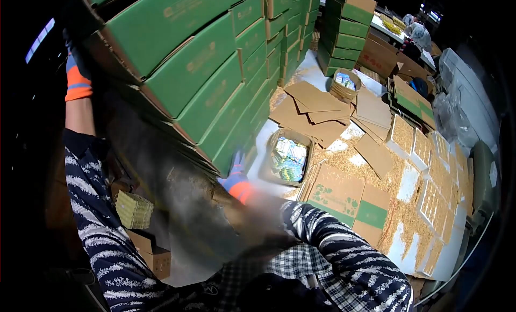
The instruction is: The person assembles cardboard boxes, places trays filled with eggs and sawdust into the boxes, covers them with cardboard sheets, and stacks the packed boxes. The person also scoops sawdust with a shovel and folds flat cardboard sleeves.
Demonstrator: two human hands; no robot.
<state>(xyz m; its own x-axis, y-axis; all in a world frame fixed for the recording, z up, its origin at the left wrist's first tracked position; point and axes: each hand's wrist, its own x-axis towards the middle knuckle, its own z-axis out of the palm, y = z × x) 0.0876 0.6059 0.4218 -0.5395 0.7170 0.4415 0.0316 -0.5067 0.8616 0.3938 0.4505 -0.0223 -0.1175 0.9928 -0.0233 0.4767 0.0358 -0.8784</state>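
Note:
Tall stacks of green cardboard boxes (196,56) fill the upper left and middle. My right hand (235,178), in a blue and orange glove, lies against the lower corner of the nearest stack, fingers stretched and slightly blurred. At the far left my left hand (78,75) is raised beside the same stack, in a glove with an orange cuff; its fingers are lost in the dark. Just right of my right hand stands an open box of colourful packets (290,159).
A long table holds loose brown pieces (395,202), flat cardboard sheets (314,112), filled white trays (402,134) and a round basket (345,82). Below left are a yellowish bundle (133,210) and an open carton (160,262). Other people (419,35) are at the back right.

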